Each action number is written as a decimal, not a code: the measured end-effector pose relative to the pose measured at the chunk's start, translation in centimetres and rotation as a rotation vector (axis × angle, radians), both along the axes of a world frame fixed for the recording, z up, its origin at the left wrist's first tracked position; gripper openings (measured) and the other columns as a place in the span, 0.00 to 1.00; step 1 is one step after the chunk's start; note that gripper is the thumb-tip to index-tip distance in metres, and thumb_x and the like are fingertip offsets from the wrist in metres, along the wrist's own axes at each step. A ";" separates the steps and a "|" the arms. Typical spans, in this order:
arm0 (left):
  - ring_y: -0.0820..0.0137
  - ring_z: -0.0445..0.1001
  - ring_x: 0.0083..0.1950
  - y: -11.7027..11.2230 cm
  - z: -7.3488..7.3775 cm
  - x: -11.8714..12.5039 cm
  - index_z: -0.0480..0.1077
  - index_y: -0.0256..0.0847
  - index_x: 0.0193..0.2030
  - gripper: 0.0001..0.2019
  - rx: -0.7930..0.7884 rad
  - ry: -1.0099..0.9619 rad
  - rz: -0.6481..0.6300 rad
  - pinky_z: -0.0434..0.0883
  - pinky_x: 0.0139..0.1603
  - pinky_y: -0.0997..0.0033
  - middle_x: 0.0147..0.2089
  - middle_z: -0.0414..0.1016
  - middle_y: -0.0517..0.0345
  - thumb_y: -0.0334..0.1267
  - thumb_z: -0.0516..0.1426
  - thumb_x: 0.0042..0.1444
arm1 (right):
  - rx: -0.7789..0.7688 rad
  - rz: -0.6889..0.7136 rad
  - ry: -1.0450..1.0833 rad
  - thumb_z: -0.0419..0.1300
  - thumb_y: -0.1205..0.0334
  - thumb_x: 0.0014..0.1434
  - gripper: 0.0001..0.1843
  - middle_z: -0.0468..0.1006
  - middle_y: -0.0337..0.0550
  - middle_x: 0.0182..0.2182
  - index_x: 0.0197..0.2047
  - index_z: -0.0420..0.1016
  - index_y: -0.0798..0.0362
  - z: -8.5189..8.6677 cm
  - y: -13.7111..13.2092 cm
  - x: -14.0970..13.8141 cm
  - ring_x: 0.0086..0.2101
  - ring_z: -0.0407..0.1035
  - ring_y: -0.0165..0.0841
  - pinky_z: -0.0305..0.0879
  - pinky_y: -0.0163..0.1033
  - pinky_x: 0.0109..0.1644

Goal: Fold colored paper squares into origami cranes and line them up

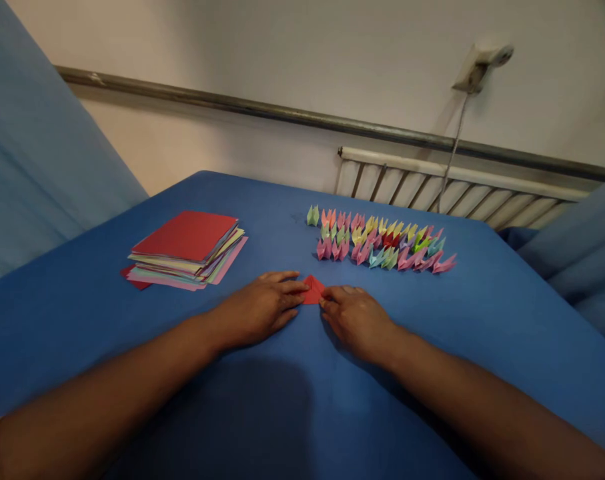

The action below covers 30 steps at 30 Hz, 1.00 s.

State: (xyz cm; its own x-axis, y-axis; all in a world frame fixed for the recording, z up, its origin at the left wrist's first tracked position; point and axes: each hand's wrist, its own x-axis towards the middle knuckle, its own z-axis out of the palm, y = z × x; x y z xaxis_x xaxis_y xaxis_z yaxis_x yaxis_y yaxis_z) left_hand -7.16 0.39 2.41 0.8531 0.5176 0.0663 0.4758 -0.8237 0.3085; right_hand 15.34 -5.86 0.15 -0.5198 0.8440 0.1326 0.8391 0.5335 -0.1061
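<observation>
A small piece of red origami paper (312,291), folded to a triangular point, lies on the blue table between my hands. From the left, my left hand (262,307) holds its edge down with the fingertips, the fingers close together. My right hand (359,320) grips the right edge between thumb and fingers, knuckles bent. Parts of both paper edges are hidden under the fingertips. Beyond the hands stand rows of folded paper cranes (377,243) in pink, yellow, green, red and blue.
A stack of coloured paper sheets (187,237), red on top, sits to the left. The blue table (262,200) reaches toward a wall with a radiator (407,183) and a metal pipe (282,113). Blue curtains (42,133) hang at both sides. A cord runs down from a wall socket (477,70).
</observation>
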 end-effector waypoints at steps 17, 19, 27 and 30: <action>0.64 0.75 0.38 3.4 -0.5 3.8 0.71 0.40 0.52 0.29 -0.280 -0.032 0.519 0.66 0.35 0.71 0.43 0.78 0.53 0.52 0.64 0.44 | 0.014 -0.044 0.109 0.49 0.62 0.69 0.15 0.77 0.50 0.42 0.46 0.77 0.55 -0.4 0.9 -0.1 0.44 0.67 0.37 0.62 0.43 0.49; 0.68 0.73 0.33 3.8 -0.4 4.0 0.73 0.40 0.43 0.24 -0.325 -0.039 0.514 0.63 0.31 0.74 0.36 0.77 0.57 0.50 0.65 0.41 | 0.010 -0.043 0.126 0.50 0.62 0.69 0.15 0.76 0.49 0.43 0.46 0.77 0.55 -0.3 0.9 0.0 0.44 0.67 0.37 0.62 0.43 0.49; 0.77 0.58 0.22 3.2 -0.2 4.1 0.70 0.38 0.24 0.13 -0.650 -0.236 0.494 0.53 0.23 0.75 0.21 0.65 0.65 0.44 0.65 0.40 | 0.037 -0.060 0.403 0.54 0.63 0.65 0.09 0.72 0.51 0.51 0.45 0.74 0.54 -1.3 1.3 0.3 0.51 0.65 0.39 0.63 0.47 0.55; 0.77 0.61 0.24 1.7 0.1 4.9 0.73 0.36 0.29 0.16 -0.836 -0.543 0.558 0.57 0.25 0.75 0.23 0.67 0.63 0.47 0.66 0.42 | 0.150 -0.219 0.884 0.62 0.58 0.58 0.20 0.61 0.55 0.60 0.53 0.65 0.52 -2.0 1.8 0.1 0.55 0.63 0.40 0.66 0.48 0.53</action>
